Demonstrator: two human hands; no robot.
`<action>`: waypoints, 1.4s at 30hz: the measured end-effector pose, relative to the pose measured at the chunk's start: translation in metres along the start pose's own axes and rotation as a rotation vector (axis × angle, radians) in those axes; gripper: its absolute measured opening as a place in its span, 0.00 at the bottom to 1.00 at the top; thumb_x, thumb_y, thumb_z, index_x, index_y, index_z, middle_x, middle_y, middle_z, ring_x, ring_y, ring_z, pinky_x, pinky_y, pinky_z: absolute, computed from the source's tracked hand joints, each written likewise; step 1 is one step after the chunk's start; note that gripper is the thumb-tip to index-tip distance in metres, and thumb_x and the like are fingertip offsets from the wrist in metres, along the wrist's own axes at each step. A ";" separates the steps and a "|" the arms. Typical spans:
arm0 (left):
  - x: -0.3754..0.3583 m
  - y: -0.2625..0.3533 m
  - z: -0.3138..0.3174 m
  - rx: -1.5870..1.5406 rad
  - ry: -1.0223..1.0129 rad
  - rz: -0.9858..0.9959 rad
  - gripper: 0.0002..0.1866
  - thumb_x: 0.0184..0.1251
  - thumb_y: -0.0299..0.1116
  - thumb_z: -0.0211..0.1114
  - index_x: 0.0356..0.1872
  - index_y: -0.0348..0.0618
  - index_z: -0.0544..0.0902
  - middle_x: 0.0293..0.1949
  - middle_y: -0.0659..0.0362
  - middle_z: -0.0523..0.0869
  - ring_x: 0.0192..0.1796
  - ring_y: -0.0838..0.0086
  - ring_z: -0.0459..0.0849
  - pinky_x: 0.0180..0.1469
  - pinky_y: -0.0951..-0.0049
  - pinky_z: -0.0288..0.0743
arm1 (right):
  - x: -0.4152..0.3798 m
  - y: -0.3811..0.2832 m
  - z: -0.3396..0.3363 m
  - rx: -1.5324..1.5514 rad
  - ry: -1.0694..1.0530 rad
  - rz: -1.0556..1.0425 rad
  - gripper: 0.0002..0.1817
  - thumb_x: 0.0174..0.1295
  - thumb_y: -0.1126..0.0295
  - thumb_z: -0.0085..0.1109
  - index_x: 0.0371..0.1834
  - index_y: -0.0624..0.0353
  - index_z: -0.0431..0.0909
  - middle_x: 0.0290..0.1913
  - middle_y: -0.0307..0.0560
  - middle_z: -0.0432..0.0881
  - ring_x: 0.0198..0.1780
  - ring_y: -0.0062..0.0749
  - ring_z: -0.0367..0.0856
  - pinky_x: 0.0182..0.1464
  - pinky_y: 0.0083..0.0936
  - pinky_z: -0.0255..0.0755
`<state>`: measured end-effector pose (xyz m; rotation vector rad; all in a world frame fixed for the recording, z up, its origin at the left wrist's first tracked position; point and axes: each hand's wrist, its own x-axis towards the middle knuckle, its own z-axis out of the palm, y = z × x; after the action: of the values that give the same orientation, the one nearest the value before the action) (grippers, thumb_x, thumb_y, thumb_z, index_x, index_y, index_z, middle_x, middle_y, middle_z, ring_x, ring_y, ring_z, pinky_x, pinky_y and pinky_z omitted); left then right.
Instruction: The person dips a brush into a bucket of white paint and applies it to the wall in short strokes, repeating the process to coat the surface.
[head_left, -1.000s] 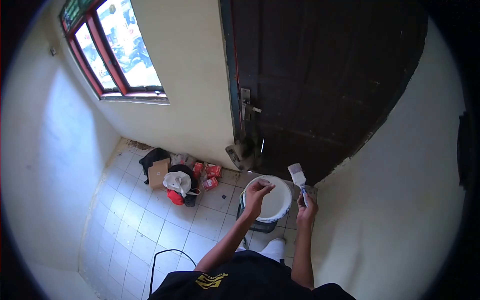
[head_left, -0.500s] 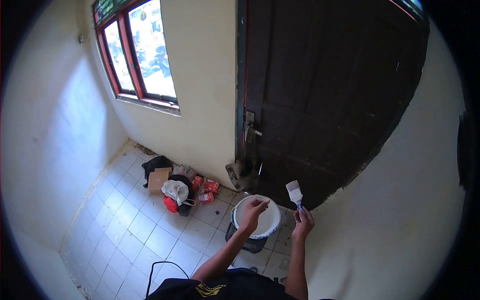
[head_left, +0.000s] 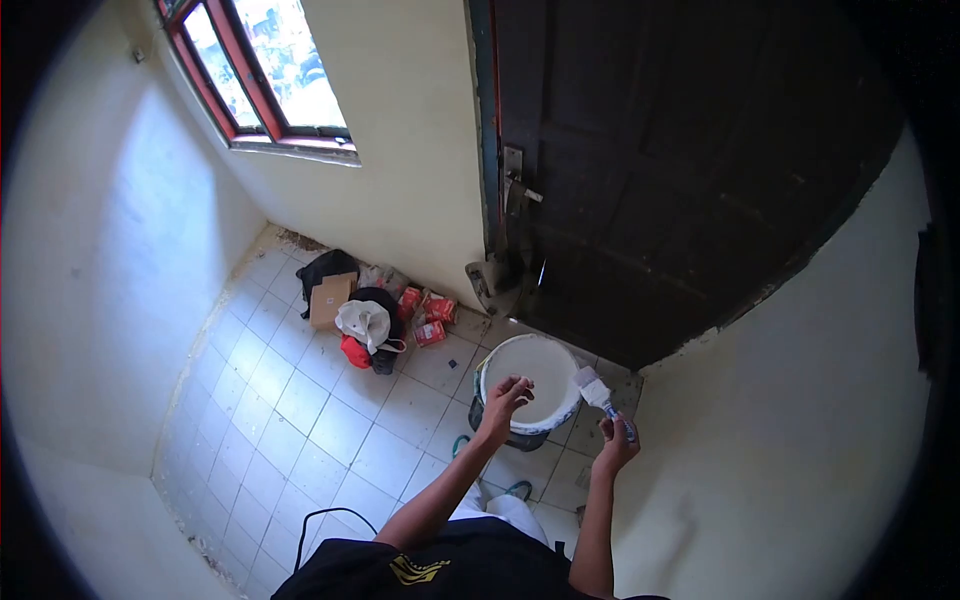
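My right hand (head_left: 616,446) is closed round the handle of a paintbrush (head_left: 594,388). Its bristles and ferrule are coated in whitish paint, and the tip points up and left, overlapping the right rim of a bucket of white paint (head_left: 533,338) in this view. Over the near left part of that bucket is my left hand (head_left: 507,405), its fingers curled in toward the thumb. Whether a small thing sits between those fingertips, I cannot tell. White paint smears run along the bucket's rim.
A dark door (head_left: 680,180) stands behind the bucket, with a cloth-like thing (head_left: 490,280) hanging below its handle. By the wall lie a cardboard box (head_left: 331,300), a white bag (head_left: 364,325) and several red packs (head_left: 431,333). White tiles (head_left: 330,425) cover the floor; a pale wall (head_left: 780,430) rises at right.
The view has tilted down, bringing my legs and sandals into sight. My right hand has lowered the paintbrush from above the bucket's right side to its rim. My left hand stays over the bucket.
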<state>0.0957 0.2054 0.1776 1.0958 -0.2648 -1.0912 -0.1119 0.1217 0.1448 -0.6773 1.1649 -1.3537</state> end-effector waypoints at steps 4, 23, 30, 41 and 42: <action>0.041 -0.015 -0.036 0.026 0.022 0.009 0.13 0.73 0.42 0.57 0.36 0.44 0.79 0.35 0.64 0.82 0.37 0.80 0.79 0.42 0.79 0.68 | 0.003 0.037 0.019 0.024 0.051 0.077 0.10 0.59 0.76 0.63 0.39 0.72 0.77 0.35 0.52 0.81 0.31 0.31 0.82 0.38 0.22 0.82; 0.203 -0.156 -0.179 0.897 0.468 0.287 0.14 0.72 0.37 0.57 0.43 0.33 0.74 0.39 0.50 0.78 0.42 0.63 0.75 0.47 0.66 0.68 | 0.075 0.209 0.048 -0.638 -0.209 0.071 0.07 0.59 0.73 0.66 0.38 0.65 0.84 0.31 0.44 0.86 0.32 0.25 0.84 0.38 0.21 0.75; 0.207 -0.172 -0.176 0.900 0.484 0.241 0.16 0.75 0.40 0.52 0.46 0.33 0.73 0.40 0.50 0.78 0.44 0.64 0.76 0.49 0.65 0.70 | 0.095 0.240 0.061 -0.867 -0.508 0.131 0.09 0.56 0.68 0.66 0.35 0.64 0.83 0.32 0.57 0.85 0.34 0.45 0.86 0.39 0.31 0.77; 0.210 -0.170 -0.170 0.962 0.495 0.235 0.14 0.75 0.36 0.51 0.45 0.32 0.73 0.37 0.48 0.79 0.40 0.64 0.77 0.46 0.65 0.71 | 0.085 0.279 0.069 -0.933 -0.570 -0.092 0.08 0.55 0.69 0.66 0.32 0.63 0.81 0.30 0.56 0.83 0.35 0.52 0.83 0.41 0.39 0.76; 0.211 -0.171 -0.171 0.961 0.493 0.237 0.14 0.75 0.36 0.51 0.45 0.32 0.73 0.37 0.48 0.79 0.40 0.64 0.77 0.46 0.65 0.71 | 0.084 0.281 0.070 -0.932 -0.569 -0.094 0.08 0.55 0.69 0.66 0.32 0.63 0.81 0.30 0.56 0.83 0.35 0.52 0.83 0.41 0.39 0.76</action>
<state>0.2114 0.1281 -0.1110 2.0781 -0.5302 -0.4142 0.0447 0.0699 -0.1079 -1.6684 1.2532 -0.5401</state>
